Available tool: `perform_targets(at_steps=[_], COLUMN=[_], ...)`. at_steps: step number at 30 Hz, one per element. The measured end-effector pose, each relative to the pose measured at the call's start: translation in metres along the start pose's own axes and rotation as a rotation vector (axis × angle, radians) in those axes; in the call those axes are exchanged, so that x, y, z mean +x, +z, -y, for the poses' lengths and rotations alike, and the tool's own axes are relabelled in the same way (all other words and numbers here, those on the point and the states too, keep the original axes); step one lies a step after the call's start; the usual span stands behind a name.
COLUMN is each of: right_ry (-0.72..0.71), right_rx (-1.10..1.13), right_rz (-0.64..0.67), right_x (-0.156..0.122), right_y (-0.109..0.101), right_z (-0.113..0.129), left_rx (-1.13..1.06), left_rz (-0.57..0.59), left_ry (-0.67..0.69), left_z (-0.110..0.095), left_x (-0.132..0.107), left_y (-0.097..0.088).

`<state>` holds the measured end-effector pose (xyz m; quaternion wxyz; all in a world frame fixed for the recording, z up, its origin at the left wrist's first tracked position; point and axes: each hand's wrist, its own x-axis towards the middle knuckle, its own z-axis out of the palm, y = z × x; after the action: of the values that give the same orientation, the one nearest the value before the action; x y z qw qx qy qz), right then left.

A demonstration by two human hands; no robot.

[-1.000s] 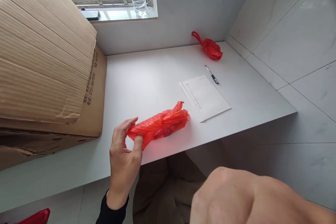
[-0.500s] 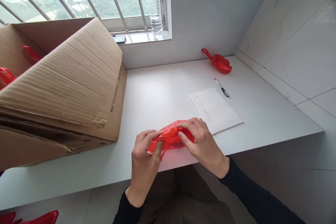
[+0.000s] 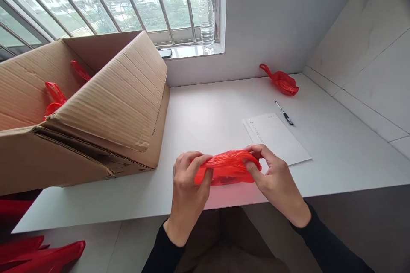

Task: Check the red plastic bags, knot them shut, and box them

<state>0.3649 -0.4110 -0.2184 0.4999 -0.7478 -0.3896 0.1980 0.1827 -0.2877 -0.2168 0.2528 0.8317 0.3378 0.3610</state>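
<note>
Two hands on one red bag

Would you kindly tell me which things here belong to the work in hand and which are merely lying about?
In hand:
- red bag, gripped by the left hand and right hand
- cardboard box holding more red bags

Lying about:
- paper sheet
- pen
- water bottle
- far red bag
- phone
</note>
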Motion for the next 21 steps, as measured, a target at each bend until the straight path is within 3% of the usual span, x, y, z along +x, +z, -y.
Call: perform_targets(at_steps=[4, 6, 8, 10, 11, 12, 14, 16, 21], right_ry=[0.096, 0.067, -0.086, -0.333, -0.454, -0.556, -0.639, -0.602, -0.405], right_rx=[0.154, 0.199, 0.220, 0.259, 0.279, 0.268, 0.118, -0.098, -0.294], right_rz=[-0.108, -0.210, -0.425, -0.604, -0.575, -0.467, -0.153, 0.075, 0.284], right_x=[0.004, -0.001, -0.011, -0.023, -0.027, -0.030, -0.030, -0.025, -0.019], right_y=[-0.008, -0.010, -0.007, -0.002, 0.001, 0.003, 0.007, 0.009, 0.012], right_z=[-0.005, -0.001, 0.011, 0.028, 0.035, 0.040, 0.044, 0.040, 0.025], left_rx=[0.001, 0.027, 0.060, 0.075, 0.051, 0.007, -0.094, -0.191, -0.463], left_rz=[-0.115, -0.190, -0.253, -0.252, -0.226, -0.192, -0.126, -0.078, 0.020], left_ry=[-0.037, -0.046, -0.028, -0.006, -0.019, -0.047, -0.122, -0.177, -0.254], left_z=[0.005, 0.004, 0.000, -0.008, -0.012, -0.015, -0.021, -0.022, -0.023], left_x=[0.003, 0.002, -0.001, -0.005, -0.006, -0.007, -0.009, -0.011, -0.021], left_y=[-0.008, -0.014, -0.018, -0.021, -0.023, -0.024, -0.028, -0.031, -0.026])
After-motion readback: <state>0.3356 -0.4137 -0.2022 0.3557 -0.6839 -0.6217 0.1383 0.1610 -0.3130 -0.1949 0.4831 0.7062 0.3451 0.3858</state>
